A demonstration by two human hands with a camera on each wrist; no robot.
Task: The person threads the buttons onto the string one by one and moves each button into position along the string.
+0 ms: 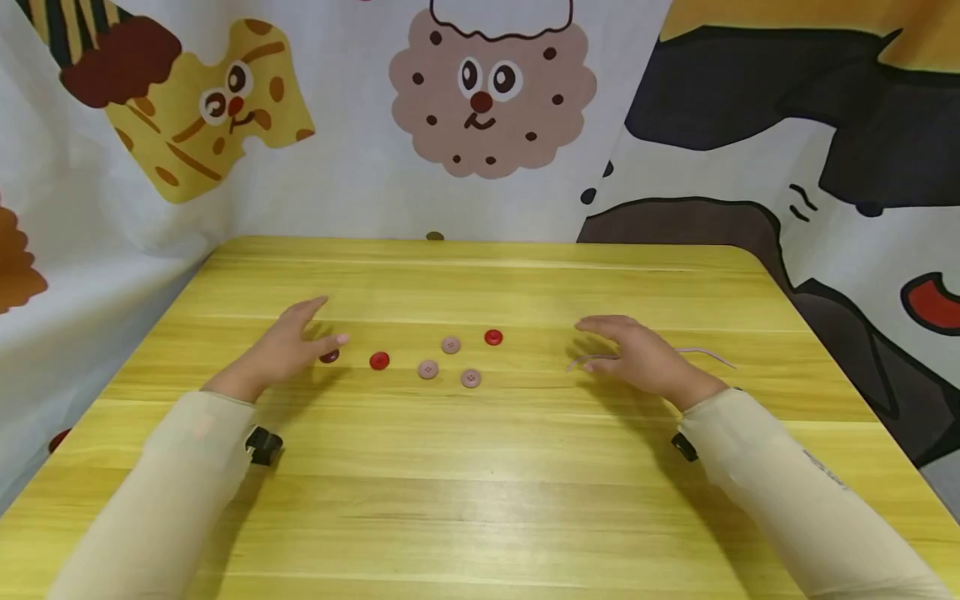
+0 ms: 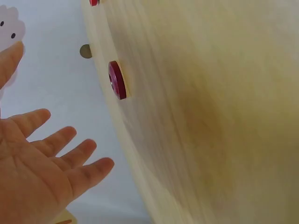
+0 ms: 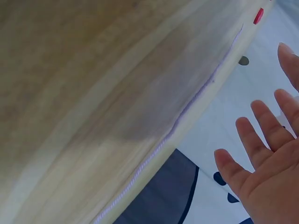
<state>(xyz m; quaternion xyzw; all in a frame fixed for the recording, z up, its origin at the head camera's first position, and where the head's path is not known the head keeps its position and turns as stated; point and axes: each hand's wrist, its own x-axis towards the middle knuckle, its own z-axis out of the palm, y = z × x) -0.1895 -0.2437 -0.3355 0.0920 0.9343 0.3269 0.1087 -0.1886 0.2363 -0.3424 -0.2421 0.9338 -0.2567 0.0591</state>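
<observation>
My left hand (image 1: pixel 281 352) hovers over the left part of the table, fingers spread and holding nothing; a dark red button (image 1: pixel 329 356) lies just under its thumb, and the left wrist view shows that button (image 2: pixel 117 80) apart from the palm. To its right lie a red button (image 1: pixel 379 361), several pinkish buttons (image 1: pixel 428 369) and another red button (image 1: pixel 493 337). My right hand (image 1: pixel 643 358), fingers relaxed and empty, is above a thin purple string (image 1: pixel 705 352). In the right wrist view the string (image 3: pixel 148 159) stretches along the wood, untouched by the fingers.
The yellow wooden table (image 1: pixel 465 483) fills the lower view. Behind it and along its sides hangs a white cloth (image 1: pixel 337 183) printed with cartoon food and dark shapes. Long beige sleeves cover both arms, and a small black device (image 1: pixel 264 447) sits at the left wrist.
</observation>
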